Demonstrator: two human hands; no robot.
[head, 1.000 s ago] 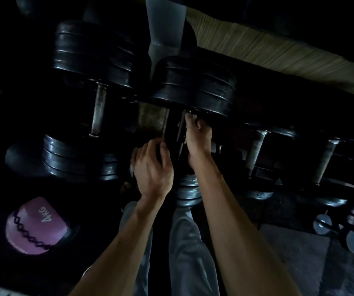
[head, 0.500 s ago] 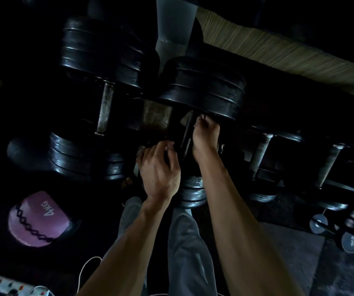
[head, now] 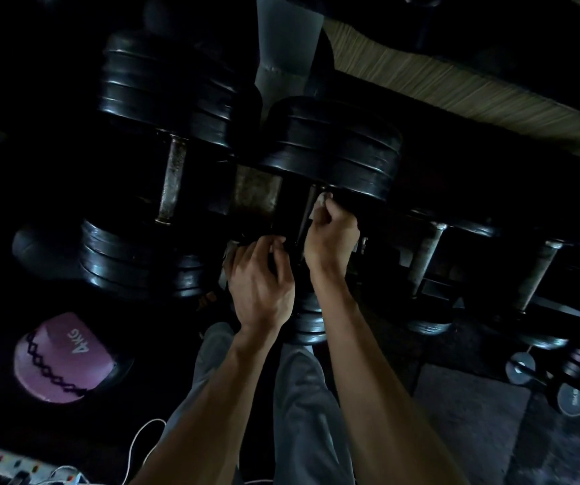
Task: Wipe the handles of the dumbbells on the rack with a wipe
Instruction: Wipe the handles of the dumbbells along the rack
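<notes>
While the right hand [head: 332, 236] pinches the wipe [head: 320, 204] on the middle handle [head: 308, 211], wiping is underway.
Left hand [head: 260, 278] curls near the handle's near end, its hold unclear; next likely the rusty handle [head: 173, 180] at left.

Dim gym, seen from above. Right hand [head: 330, 236] curled round a white wipe [head: 320, 204], pressed against the handle [head: 308, 208] of the middle dumbbell [head: 330, 148] just below its far plates. Left hand [head: 259, 281] curled at the near end of the same handle, something pale under its fingers. Second dumbbell [head: 162, 162] to the left, bare steel handle showing. Pink 4 kg ball [head: 63, 358] on the floor lower left; power strip [head: 12, 467] at the bottom corner. Grey trousers [head: 302, 397] between the forearms.
</notes>
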